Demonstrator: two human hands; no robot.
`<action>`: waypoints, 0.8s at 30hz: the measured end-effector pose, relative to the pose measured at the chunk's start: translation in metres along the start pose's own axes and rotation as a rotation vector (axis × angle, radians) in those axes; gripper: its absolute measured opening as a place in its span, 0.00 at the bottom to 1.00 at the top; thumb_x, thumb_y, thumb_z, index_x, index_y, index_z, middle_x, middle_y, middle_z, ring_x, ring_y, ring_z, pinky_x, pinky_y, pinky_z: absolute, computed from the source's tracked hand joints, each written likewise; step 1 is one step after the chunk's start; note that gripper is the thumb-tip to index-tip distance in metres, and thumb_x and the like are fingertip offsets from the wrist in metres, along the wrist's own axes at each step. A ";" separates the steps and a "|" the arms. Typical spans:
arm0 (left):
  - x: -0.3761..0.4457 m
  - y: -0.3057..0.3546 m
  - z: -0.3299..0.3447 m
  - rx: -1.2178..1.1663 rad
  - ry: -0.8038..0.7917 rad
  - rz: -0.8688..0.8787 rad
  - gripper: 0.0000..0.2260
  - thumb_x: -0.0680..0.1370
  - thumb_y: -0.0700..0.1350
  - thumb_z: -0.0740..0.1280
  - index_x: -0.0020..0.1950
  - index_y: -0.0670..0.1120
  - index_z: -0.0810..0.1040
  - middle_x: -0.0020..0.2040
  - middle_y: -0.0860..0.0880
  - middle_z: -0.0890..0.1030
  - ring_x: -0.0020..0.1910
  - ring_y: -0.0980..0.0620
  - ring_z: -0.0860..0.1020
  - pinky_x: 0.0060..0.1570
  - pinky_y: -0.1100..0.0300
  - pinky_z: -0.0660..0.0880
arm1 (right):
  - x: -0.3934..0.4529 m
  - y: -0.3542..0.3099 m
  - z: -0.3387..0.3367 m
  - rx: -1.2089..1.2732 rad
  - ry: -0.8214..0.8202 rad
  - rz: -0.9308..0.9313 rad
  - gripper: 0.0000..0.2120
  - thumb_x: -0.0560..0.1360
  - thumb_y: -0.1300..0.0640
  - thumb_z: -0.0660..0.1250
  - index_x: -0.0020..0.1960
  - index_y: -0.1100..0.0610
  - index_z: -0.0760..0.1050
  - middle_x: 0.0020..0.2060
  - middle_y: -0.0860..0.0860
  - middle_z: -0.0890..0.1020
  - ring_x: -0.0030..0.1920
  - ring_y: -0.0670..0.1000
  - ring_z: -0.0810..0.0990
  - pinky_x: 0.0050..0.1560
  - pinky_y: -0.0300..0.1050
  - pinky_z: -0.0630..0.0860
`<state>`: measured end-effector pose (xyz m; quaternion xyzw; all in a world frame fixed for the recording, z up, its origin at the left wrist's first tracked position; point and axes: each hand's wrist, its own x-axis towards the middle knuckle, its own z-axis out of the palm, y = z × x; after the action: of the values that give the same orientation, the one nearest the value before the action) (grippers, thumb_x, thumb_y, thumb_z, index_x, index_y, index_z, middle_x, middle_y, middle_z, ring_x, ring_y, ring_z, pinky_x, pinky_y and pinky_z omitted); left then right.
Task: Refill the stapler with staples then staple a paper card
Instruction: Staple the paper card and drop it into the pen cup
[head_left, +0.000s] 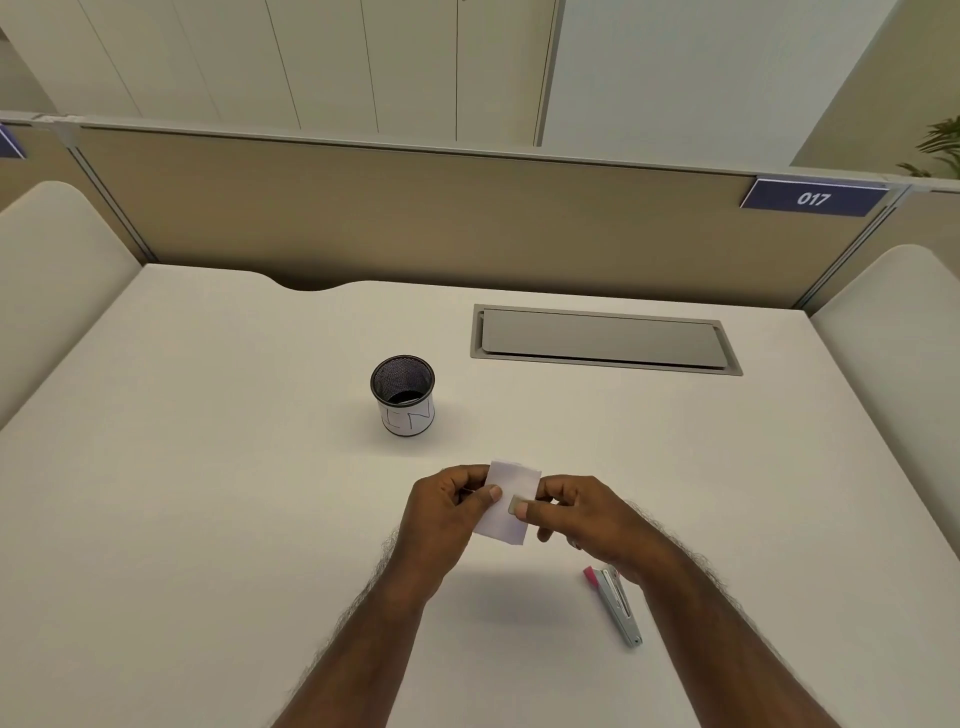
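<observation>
Between the two hands, a small white paper packet (506, 506) is held just above the worktop (208, 493). The left hand (447, 512) is curled round the packet's left edge, thumb on its front face. The right hand (576, 519) pinches a small greyish strip of staples (518, 505) between thumb and forefinger at the packet's right side (whether the strip is fully free of the paper cannot be told). Whether this paper is a staple wrapper or the card itself cannot be told either.

The step in hand is judged to be the first one, getting staples ready for loading; nothing has yet been stapled. The next move calls for the strip to be kept straight and unbroken, the packet to be put down or shifted to one hand, and the stapler to be reached.

Just beneath and behind the right wrist, toward the person, the stapler (615, 605) lies on the worktop, opened out with its metal channel showing and its pink end pointing toward the hands; it is partly hidden by the right forearm. Beyond the left hand, farther from the person, a mesh pen cup (403, 395) stands upright, and beyond the right hand a grey cable hatch (602, 339) is set into the worktop.
</observation>
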<state>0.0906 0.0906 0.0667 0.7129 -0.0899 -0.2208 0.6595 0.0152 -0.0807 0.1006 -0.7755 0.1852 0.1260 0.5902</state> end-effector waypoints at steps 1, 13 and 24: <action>0.000 0.000 0.000 0.000 -0.002 -0.005 0.12 0.75 0.38 0.72 0.45 0.56 0.84 0.45 0.54 0.87 0.45 0.53 0.84 0.46 0.60 0.81 | 0.000 0.000 0.000 0.006 0.002 -0.003 0.10 0.72 0.46 0.72 0.46 0.52 0.83 0.28 0.43 0.80 0.25 0.39 0.72 0.27 0.27 0.65; 0.000 -0.001 0.002 0.020 -0.016 -0.051 0.09 0.76 0.38 0.71 0.47 0.53 0.84 0.44 0.52 0.87 0.46 0.47 0.84 0.47 0.52 0.81 | 0.000 0.006 0.006 0.005 0.068 -0.065 0.07 0.74 0.54 0.72 0.37 0.50 0.80 0.26 0.42 0.79 0.28 0.42 0.75 0.31 0.30 0.67; 0.004 -0.010 -0.008 0.028 0.172 -0.103 0.06 0.76 0.37 0.70 0.44 0.48 0.82 0.42 0.48 0.85 0.41 0.50 0.81 0.43 0.52 0.79 | 0.000 0.035 0.027 -0.045 0.335 0.082 0.14 0.67 0.42 0.76 0.44 0.51 0.81 0.35 0.44 0.83 0.35 0.44 0.79 0.37 0.35 0.73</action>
<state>0.0959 0.0968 0.0565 0.7422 0.0008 -0.1910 0.6423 0.0006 -0.0631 0.0632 -0.7904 0.3095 0.0228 0.5281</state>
